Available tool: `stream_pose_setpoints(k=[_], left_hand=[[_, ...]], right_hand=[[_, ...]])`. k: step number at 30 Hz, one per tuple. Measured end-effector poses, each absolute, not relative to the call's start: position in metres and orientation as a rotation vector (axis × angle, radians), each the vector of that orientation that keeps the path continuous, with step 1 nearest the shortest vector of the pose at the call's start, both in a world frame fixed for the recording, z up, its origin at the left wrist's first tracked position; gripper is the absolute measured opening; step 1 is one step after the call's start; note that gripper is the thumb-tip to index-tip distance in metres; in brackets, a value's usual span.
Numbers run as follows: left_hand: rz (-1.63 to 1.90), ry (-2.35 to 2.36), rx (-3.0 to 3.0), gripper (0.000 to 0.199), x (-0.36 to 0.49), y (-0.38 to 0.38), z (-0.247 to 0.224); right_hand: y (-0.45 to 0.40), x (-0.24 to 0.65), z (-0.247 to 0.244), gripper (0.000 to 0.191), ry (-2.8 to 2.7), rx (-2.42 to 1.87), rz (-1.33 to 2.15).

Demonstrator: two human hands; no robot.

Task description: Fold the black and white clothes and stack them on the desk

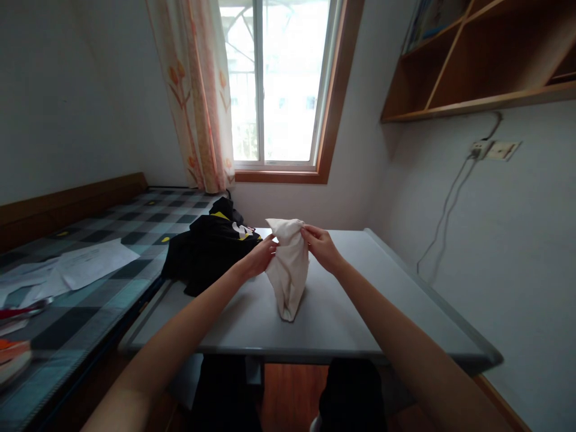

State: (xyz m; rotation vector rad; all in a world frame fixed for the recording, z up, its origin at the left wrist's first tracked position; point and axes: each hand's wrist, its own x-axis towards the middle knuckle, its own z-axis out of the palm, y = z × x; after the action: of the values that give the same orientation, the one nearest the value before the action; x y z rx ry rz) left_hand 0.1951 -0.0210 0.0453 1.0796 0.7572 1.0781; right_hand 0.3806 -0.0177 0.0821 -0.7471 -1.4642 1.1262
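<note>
A cream-white cloth (290,270) hangs bunched between my two hands, its lower tip at the surface of the pale table (351,312). My left hand (261,257) grips its left edge, the fingers partly hidden by the fabric. At the cloth's upper right corner, my right hand (320,245) pinches the fabric between thumb and fingers. What kind of cloth item it is I cannot make out. Just left of my left hand, a black garment (204,249) with yellow and white print lies heaped on the table's left side.
A bed with a checked cover (103,240) adjoins the table on the left, with white papers (85,264) on it. Behind stand a curtain (202,108) and a window (292,84). Wooden shelves (490,60) overhang at upper right; a cord (443,210) hangs from a wall socket (481,149).
</note>
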Motion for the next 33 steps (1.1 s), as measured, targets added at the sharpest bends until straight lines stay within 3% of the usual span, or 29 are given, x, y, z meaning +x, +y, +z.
stream_pose_setpoints(k=[3, 8, 18, 28, 33], left_hand=[[1.15, 0.758, 1.079, 0.062, 0.198, -0.021, 0.04], [1.508, 0.772, 1.237, 0.066, 0.21, -0.019, 0.034], [1.495, 1.151, 1.767, 0.022, 0.176, -0.021, 0.051], [1.398, 1.315, 1.982, 0.021, 0.137, -0.019, 0.066], [1.413, 1.334, 2.046, 0.007, 0.15, -0.023, 0.06]], right_hand=[[-0.019, 0.381, 0.078, 0.04, -1.409, -0.74, 1.251], [-0.023, 0.377, 0.071, 0.038, -1.543, -0.836, 1.135], [-0.014, 0.423, 0.067, 0.051, -1.267, -1.092, 1.017], [-0.008, 0.453, 0.067, 0.051, -1.018, -1.048, 1.114], [-0.012, 0.44, 0.062, 0.048, -1.1, -1.033, 1.166]])
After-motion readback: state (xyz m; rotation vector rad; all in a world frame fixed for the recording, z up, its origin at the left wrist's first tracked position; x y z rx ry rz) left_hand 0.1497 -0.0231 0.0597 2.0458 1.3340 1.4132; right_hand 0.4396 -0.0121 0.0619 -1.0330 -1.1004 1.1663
